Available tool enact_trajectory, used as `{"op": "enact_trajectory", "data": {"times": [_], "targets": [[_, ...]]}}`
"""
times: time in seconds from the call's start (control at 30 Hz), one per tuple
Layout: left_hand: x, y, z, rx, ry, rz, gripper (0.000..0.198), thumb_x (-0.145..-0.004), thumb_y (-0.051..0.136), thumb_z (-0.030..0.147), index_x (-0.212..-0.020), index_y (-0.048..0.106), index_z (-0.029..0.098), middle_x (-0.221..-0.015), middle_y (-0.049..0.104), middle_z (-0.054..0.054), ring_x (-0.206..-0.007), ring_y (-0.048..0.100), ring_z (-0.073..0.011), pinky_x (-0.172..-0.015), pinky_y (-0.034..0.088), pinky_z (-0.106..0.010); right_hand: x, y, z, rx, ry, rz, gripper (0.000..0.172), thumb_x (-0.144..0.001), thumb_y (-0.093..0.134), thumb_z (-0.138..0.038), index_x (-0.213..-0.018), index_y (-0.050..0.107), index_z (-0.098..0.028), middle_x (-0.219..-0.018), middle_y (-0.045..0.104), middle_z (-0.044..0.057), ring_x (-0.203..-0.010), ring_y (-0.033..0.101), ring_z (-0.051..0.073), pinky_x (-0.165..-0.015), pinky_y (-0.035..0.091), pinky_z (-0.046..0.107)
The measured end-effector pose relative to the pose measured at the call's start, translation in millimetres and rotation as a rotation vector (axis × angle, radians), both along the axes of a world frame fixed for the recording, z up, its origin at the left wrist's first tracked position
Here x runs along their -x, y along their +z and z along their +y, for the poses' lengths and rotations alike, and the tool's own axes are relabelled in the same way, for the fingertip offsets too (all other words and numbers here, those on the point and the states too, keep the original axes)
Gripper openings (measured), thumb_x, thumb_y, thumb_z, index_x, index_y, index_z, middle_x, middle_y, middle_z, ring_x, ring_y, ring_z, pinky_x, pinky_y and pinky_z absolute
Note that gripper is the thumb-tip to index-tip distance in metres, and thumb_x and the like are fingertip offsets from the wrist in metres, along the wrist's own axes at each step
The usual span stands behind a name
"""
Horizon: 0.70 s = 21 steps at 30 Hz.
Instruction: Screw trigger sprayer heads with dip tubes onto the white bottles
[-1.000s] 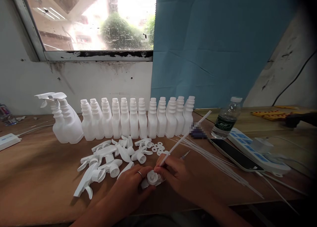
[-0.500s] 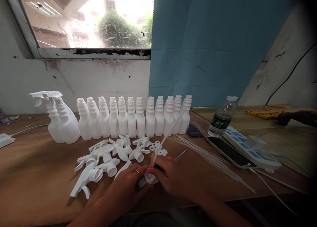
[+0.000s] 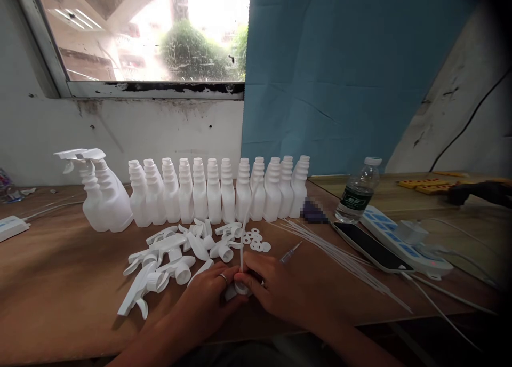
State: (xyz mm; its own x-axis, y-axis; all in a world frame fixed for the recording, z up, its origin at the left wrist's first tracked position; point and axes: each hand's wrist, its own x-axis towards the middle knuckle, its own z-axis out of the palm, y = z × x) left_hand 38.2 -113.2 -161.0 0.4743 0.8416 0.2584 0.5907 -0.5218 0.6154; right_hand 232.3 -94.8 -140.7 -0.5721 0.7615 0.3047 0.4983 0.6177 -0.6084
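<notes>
My left hand (image 3: 214, 295), with a ring on one finger, is closed around a white trigger spray head (image 3: 241, 288) near the table's front edge. Its round collar faces up, and most of the head is hidden by my fingers. My right hand (image 3: 266, 284) pinches a thin white plastic tube (image 3: 245, 228) low down, at the collar. The tube stands nearly upright, leaning slightly right at its top. Just beyond my hands lie loose trigger spray heads (image 3: 183, 271) in a pile and several white ring washers (image 3: 256, 240).
A row of white bottles (image 3: 214, 196) stands behind, with two bottles wearing spray heads (image 3: 106, 196) at left. Rightward lie loose tubes (image 3: 340, 255), a small screwdriver (image 3: 290, 252), a phone (image 3: 372, 247), a power strip (image 3: 400, 244) and a water bottle (image 3: 356, 193).
The tube has swung from a strong rightward lean to nearly upright. My hands stay together on the spray head and tube. The whole view has shifted slightly.
</notes>
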Motion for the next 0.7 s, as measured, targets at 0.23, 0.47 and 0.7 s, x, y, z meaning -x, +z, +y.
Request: {"op": "enact_trajectory", "data": {"times": [0.23, 0.47, 0.7], "targets": [[-0.4, 14.6, -12.4, 0.042, 0.19, -0.115, 0.026, -0.082, 0.067, 0.03, -0.107, 0.064, 0.027, -0.091, 0.068, 0.002, -0.081, 0.065, -0.0178, -0.075, 0.054, -0.027, -18.7, -2.7, -0.3, 0.233, -0.013, 0.306, 0.05, -0.073, 0.078, -0.03, -0.118, 0.055, -0.025, -0.126, 0.056, 0.004, -0.118, 0.051, 0.023, -0.1, 0.042, 0.034], [34.4, 35.5, 0.2, -0.289, 0.136, -0.066, 0.04, -0.084, 0.066, 0.034, -0.121, 0.053, 0.028, -0.109, 0.066, -0.003, -0.09, 0.065, -0.0197, -0.08, 0.056, -0.031, -23.5, -3.0, -1.7, 0.516, -0.072, 0.598, 0.036, -0.065, 0.081, -0.034, -0.092, 0.061, -0.019, -0.108, 0.07, 0.006, -0.094, 0.066, 0.026, -0.078, 0.053, 0.033], [162.4, 98.9, 94.6, -0.802, 0.747, 0.136, 0.043, -0.095, 0.054, 0.038, -0.128, 0.048, 0.012, -0.121, 0.058, -0.012, -0.092, 0.064, -0.023, -0.078, 0.058, -0.039, -55.2, -16.1, 14.9, 0.318, -0.287, 0.911, 0.036, -0.071, 0.08, -0.035, -0.096, 0.058, -0.022, -0.105, 0.073, 0.008, -0.092, 0.07, 0.028, -0.08, 0.056, 0.039]]}}
